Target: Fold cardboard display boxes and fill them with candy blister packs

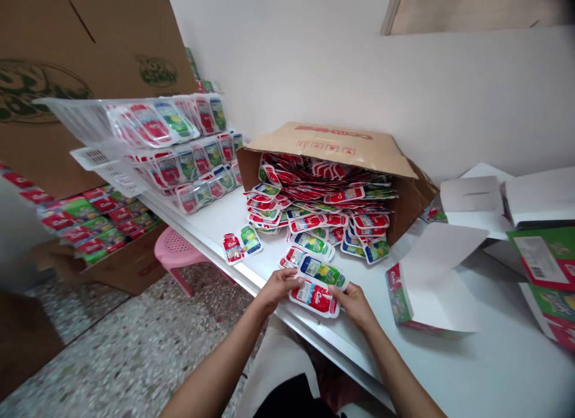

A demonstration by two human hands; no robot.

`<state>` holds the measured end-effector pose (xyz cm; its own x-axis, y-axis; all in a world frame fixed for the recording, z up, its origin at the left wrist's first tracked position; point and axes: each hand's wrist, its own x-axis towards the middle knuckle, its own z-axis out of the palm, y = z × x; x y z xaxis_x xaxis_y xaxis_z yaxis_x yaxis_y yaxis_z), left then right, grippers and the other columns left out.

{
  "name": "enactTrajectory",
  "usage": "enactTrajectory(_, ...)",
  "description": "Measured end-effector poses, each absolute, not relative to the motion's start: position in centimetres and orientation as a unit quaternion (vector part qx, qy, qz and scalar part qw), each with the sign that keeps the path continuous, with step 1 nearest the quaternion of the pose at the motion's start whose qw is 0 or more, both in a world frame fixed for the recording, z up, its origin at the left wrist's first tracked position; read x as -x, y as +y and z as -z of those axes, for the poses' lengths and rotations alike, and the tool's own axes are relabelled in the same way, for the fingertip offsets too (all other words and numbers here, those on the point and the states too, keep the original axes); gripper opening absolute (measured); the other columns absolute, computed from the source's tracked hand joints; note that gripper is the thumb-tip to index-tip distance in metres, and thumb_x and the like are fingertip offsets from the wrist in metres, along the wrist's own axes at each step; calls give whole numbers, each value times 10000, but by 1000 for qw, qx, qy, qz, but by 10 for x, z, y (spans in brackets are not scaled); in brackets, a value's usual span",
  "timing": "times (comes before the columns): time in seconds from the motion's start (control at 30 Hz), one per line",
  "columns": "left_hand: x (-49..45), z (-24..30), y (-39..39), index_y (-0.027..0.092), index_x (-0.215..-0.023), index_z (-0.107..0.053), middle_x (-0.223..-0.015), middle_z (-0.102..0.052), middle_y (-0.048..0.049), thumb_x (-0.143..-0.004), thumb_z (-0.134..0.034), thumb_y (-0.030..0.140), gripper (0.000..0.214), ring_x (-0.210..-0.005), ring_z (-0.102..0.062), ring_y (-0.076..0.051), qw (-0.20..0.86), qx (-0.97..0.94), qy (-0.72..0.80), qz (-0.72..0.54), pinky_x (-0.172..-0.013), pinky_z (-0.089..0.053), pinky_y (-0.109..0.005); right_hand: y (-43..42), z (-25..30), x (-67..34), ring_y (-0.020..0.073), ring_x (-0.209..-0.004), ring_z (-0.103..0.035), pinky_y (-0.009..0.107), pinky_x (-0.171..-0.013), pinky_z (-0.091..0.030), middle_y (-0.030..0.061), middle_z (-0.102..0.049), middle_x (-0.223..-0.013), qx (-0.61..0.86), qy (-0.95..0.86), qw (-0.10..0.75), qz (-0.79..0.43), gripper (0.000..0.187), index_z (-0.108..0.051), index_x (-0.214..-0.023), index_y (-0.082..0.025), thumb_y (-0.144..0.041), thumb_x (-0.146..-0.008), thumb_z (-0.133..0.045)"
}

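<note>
Near the table's front edge I hold a bottle-shaped twin candy packet [315, 294], one half red with "Cola" on it, the other green and blue. My left hand [279, 286] pinches its left end, thumb and fingers closed. At the right end, my right hand [356, 302] grips it with the thumb on top. Just behind lies another packet [314, 245] on the table, partly covered. Farther back, a cardboard carton [335, 141] on its side spills a heap of the same packets [309, 193]. A separate twin packet [241, 244] lies to the left.
An unfolded display box [442, 286] stands right of my hands, with more printed boxes [543, 256] beyond. Clear trays of packets [179, 166] are stacked at the left. A pink stool [184, 250] and large cartons [90, 47] stand beside the white table [350, 343].
</note>
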<state>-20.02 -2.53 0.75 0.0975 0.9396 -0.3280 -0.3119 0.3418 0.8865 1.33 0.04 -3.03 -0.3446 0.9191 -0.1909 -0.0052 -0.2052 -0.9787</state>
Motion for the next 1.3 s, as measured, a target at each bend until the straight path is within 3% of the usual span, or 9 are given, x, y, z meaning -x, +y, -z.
enactTrajectory(0.3, 204, 3, -44, 99, -878, -696, -757, -733, -74, -627, -798, 439, 435, -662, -690, -191, 702, -260, 471, -467, -727, -541, -315, 4, 20, -5, 218, -697, -649, 348, -642, -520, 57, -722, -830, 403, -581, 237, -666, 577, -674, -953, -152, -664, -697, -607)
enactTrajectory(0.43, 215, 3, -61, 119, -969, -684, -857, -739, -86, -625, -813, 388, 456, -748, -698, -211, 712, -242, 458, -473, -775, -540, -350, 8, 15, -3, 180, -620, -609, 287, -576, -483, 36, -698, -730, 429, -623, 198, -624, 552, -680, -788, -150, -684, -677, -594)
enactTrajectory(0.53, 221, 3, -69, 102, -914, -700, -805, -739, -92, -646, -797, 402, 414, -733, -696, -213, 700, -250, 476, -470, -763, -540, -348, 27, 14, 3, 183, -648, -603, 288, -605, -472, 45, -675, -734, 509, -637, 218, -536, 560, -644, -772, -165, -704, -727, -500)
enactTrajectory(0.67, 219, 4, -71, 94, -809, -712, -751, -732, -72, -617, -812, 401, 377, -665, -677, -193, 663, -299, 492, -478, -710, -535, -308, 66, 17, 21, 264, -950, -590, 346, -753, -448, 151, -605, -1143, 635, -619, 263, -381, 720, -496, -1191, -169, -631, -653, -622)
enactTrajectory(0.73, 214, 5, -69, 95, -815, -711, -768, -731, -69, -606, -817, 400, 385, -691, -676, -196, 659, -306, 486, -485, -722, -531, -302, 80, 22, 30, 284, -980, -586, 351, -754, -440, 176, -603, -1142, 661, -613, 263, -344, 790, -436, -1261, -145, -561, -630, -670)
enactTrajectory(0.9, 203, 13, -61, 135, -1000, -668, -909, -728, -61, -647, -790, 408, 462, -825, -673, -216, 629, -345, 462, -522, -795, -521, -325, 83, 32, 28, 217, -737, -631, 287, -639, -448, 65, -695, -805, 638, -644, 251, -338, 424, -619, -990, -165, -511, -760, -538)
enactTrajectory(1.0, 199, 20, -56, 129, -966, -668, -905, -724, -64, -667, -776, 406, 421, -792, -668, -207, 621, -367, 454, -523, -780, -521, -329, 73, 29, 11, 230, -753, -627, 304, -661, -446, 73, -696, -768, 630, -669, 242, -311, 408, -675, -842, -183, -518, -828, -443)
enactTrajectory(1.17, 192, 25, -47, 127, -926, -679, -867, -708, -60, -668, -774, 399, 386, -800, -656, -211, 611, -380, 459, -521, -794, -513, -342, 57, 15, -18, 306, -1069, -547, 409, -875, -398, 166, -637, -1135, 652, -676, 259, -226, 428, -674, -1068, -178, -450, -871, -410)
enactTrajectory(1.3, 186, 26, -45, 175, -1035, -670, -1086, -657, -76, -646, -787, 390, 459, -1072, -586, -252, 583, -398, 467, -533, -951, -451, -361, 37, 14, -36, 259, -978, -600, 349, -834, -460, 107, -665, -1105, 556, -660, 347, -367, 466, -665, -1106, -181, -519, -856, -463)
